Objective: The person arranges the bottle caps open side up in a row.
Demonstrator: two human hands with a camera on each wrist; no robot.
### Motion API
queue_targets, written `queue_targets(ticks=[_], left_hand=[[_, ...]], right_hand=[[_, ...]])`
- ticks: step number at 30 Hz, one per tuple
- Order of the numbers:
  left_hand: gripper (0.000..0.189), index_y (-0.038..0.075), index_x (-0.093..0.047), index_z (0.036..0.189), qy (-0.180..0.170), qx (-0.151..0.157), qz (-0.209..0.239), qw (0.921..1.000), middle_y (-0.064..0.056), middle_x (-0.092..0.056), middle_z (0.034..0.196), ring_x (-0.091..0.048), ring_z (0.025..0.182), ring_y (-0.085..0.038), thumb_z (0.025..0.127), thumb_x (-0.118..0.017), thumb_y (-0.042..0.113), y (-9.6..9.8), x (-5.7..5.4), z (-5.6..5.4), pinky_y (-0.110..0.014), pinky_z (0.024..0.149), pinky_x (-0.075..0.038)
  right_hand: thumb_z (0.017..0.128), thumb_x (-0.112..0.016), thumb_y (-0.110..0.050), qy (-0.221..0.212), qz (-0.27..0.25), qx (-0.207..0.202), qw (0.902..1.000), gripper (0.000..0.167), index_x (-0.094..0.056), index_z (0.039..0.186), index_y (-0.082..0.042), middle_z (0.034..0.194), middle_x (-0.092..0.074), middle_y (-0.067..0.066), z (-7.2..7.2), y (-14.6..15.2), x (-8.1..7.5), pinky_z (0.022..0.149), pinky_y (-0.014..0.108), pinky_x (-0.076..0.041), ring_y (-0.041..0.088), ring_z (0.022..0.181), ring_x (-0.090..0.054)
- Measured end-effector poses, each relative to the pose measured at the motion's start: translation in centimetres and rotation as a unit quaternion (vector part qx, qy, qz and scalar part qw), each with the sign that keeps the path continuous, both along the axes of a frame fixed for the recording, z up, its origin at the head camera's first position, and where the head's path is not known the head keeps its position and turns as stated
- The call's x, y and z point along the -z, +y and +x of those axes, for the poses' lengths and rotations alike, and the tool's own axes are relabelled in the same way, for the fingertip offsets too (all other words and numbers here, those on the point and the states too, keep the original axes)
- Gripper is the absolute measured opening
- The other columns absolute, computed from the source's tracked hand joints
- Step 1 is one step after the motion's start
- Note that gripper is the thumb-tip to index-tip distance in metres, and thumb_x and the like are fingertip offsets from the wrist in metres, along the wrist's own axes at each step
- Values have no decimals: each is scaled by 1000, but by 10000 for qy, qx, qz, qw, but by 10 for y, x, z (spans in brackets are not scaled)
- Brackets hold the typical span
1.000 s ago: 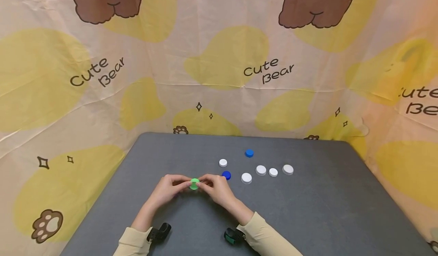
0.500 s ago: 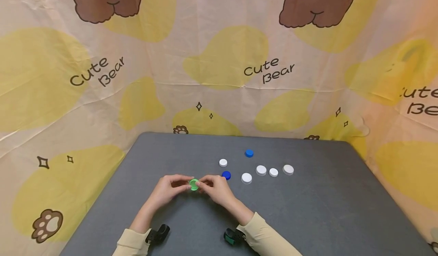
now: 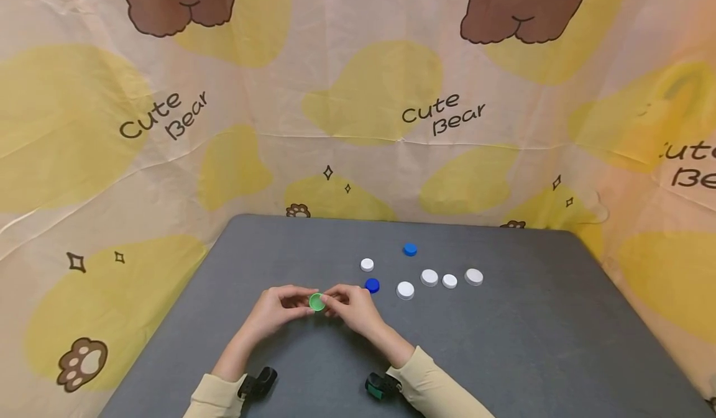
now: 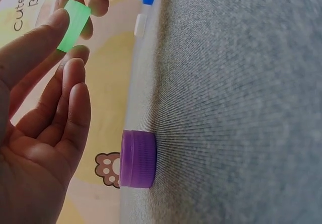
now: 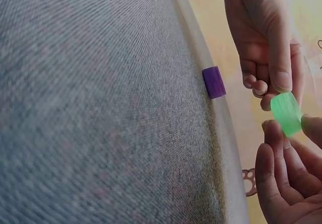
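Note:
A light green bottle cap is held up between the two hands, its hollow side turned toward the head camera. My left hand pinches its left edge with thumb and forefinger; the left wrist view shows that thumb on the ribbed side of the cap. From the right, my right hand pinches the rim, and its thumb touches the cap in the right wrist view. A purple cap stands on the table below the hands in the wrist views; the head view does not show it.
On the grey table, right of the hands, lie a dark blue cap, a lighter blue cap and several white caps, one a small white cap. Behind the table hangs a printed cloth.
The green cap has tilted between the fingers, so its hollow side shows more fully now. Both hands have stayed almost in place, and the caps on the table lie as before.

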State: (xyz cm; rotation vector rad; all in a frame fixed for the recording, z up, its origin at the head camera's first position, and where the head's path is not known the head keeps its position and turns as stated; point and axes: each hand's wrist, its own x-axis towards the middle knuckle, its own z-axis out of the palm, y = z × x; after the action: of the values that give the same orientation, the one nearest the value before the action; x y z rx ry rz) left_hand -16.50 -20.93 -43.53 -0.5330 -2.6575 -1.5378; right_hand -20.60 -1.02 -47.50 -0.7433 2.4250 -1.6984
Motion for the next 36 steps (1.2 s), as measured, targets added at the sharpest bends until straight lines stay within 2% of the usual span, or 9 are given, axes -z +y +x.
queue_targets(ticks=[3,7,9,19,25,36], left_hand=[[32,6,-70,108,65,-77,-66,9999,-11,-71,89,-66,74,-16,78,-77,11,-3,11,-6,-24,64,-52],[30,13,-72,105,153,-148,-88,9997,-4,-71,86,-65,72,-10,76,-79,17,-10,29,-16,-25,63,-52],[29,17,-72,103,129,-159,-92,9997,0,-71,86,-64,71,-8,76,-80,22,-12,31,-17,-25,64,-52],[27,23,-73,101,153,-197,-385,9989,6,-70,87,-63,74,-5,77,-77,37,-17,26,-17,-23,66,-51],[25,22,-74,99,184,-134,-333,9992,4,-70,88,-63,74,-6,78,-76,35,-19,24,-20,-22,65,-51],[27,20,-73,99,185,-157,-414,9988,5,-70,87,-64,74,-6,78,-77,36,-23,23,-22,-24,66,-52]], right_hand=[[91,-64,-26,9,-46,-14,10000,19,-72,98,-9,74,-72,5,1,-1,-1,58,22,-52,19,65,-70],[91,-65,-24,29,-29,-24,10000,17,-71,101,-12,74,-72,3,1,-1,-1,58,21,-52,15,65,-69],[90,-65,-23,42,-11,-38,10000,17,-71,101,-12,75,-72,2,2,-1,-1,58,21,-52,13,65,-69],[85,-72,-26,478,309,-211,9982,24,-71,105,-13,79,-74,0,1,1,-3,58,18,-50,1,66,-66],[83,-74,-26,559,269,-203,9979,25,-72,103,-11,82,-74,2,-1,-2,-3,58,17,-50,3,69,-67],[81,-76,-28,721,377,-16,9967,24,-72,99,-12,79,-74,0,-3,-8,-3,56,16,-48,-1,65,-64]])
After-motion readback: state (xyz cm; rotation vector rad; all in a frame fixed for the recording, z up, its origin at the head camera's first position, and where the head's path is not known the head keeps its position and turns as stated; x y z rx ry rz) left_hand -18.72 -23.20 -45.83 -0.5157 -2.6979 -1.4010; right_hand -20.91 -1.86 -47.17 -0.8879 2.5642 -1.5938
